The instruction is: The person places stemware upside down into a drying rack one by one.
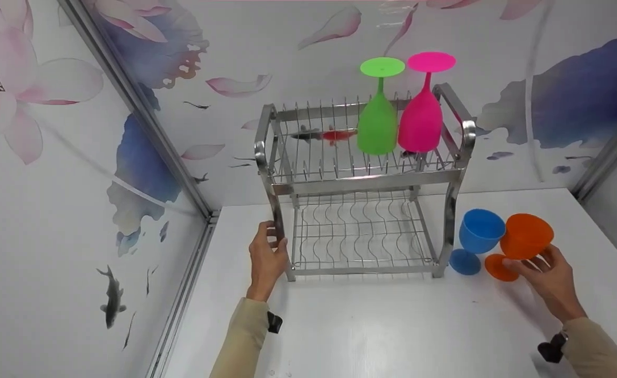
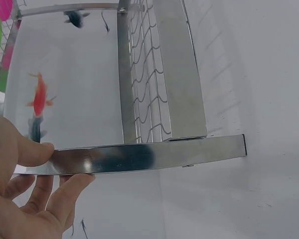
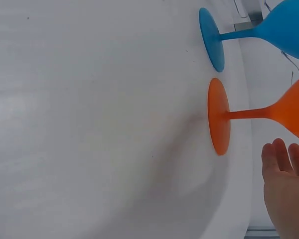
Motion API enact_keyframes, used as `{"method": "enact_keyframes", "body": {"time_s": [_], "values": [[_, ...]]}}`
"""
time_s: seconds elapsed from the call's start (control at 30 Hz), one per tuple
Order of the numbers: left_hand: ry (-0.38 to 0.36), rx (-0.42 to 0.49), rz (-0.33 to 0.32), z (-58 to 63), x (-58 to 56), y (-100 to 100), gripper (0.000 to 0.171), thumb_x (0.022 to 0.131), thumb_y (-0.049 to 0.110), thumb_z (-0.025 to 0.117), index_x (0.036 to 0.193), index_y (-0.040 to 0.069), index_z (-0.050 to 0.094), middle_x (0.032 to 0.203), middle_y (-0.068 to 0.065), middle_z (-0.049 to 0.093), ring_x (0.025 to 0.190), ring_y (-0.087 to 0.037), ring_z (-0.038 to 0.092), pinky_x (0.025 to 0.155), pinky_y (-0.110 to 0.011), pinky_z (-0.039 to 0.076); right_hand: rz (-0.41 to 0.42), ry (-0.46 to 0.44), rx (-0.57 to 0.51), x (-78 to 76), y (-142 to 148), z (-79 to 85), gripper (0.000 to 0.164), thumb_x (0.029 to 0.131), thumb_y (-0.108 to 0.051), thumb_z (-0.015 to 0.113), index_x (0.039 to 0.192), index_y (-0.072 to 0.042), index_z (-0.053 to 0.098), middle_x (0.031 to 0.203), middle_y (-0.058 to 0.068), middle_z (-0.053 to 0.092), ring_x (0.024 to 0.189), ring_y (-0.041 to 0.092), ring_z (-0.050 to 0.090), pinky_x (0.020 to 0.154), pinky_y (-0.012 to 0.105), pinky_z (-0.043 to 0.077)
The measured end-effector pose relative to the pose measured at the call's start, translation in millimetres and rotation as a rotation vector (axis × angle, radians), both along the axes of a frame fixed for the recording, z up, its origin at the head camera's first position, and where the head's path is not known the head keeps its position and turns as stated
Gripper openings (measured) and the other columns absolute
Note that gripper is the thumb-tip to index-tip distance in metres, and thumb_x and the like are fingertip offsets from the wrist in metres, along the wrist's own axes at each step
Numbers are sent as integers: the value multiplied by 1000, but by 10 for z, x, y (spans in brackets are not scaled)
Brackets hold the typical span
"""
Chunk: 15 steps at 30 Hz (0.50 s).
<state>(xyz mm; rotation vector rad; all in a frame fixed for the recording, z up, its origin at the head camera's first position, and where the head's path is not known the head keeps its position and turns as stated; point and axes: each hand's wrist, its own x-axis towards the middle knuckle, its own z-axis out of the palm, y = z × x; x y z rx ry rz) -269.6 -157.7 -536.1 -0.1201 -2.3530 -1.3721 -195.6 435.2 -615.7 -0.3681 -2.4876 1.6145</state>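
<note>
My left hand (image 1: 266, 257) grips the left front leg of a two-tier metal dish rack (image 1: 363, 184). The left wrist view shows the thumb on one side of the flat metal leg (image 2: 189, 153) and the fingers on the other. An orange goblet (image 1: 526, 236) stands upright on the table, right of the rack. Beside its bowl is my right hand (image 1: 550, 278). In the right wrist view the fingers (image 3: 281, 157) are fairly straight and held near the orange bowl; contact is not clear. A blue goblet (image 1: 481, 231) stands upright just left of the orange one.
On the upper tier, a green goblet (image 1: 378, 123) and a pink goblet (image 1: 421, 121) sit upside down at the right end. The lower tier has wavy wire slots (image 1: 361, 231). Printed wall panels (image 1: 308, 63) rise behind and left of the white table (image 1: 371, 325).
</note>
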Motion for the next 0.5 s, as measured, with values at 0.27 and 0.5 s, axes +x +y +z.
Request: {"method": "enact_keyframes", "body": {"time_s": [0.27, 0.5], "values": [[-2, 1, -1, -4, 5, -4, 43, 97, -6, 70, 138, 2, 59, 115, -18, 70, 96, -34, 78, 81, -40, 68, -23, -8, -88, -39, -116, 21, 100, 97, -44, 78, 172, -26, 14, 176, 17, 23, 157, 52, 29, 123, 67, 32], [8, -2, -2, -10, 11, 1, 43, 97, -6, 70, 137, 2, 59, 115, -19, 70, 97, -34, 77, 83, -41, 67, -42, -26, -92, -63, -117, 53, 100, 96, -50, 77, 172, -25, 16, 177, 17, 21, 155, 54, 29, 123, 70, 32]]}}
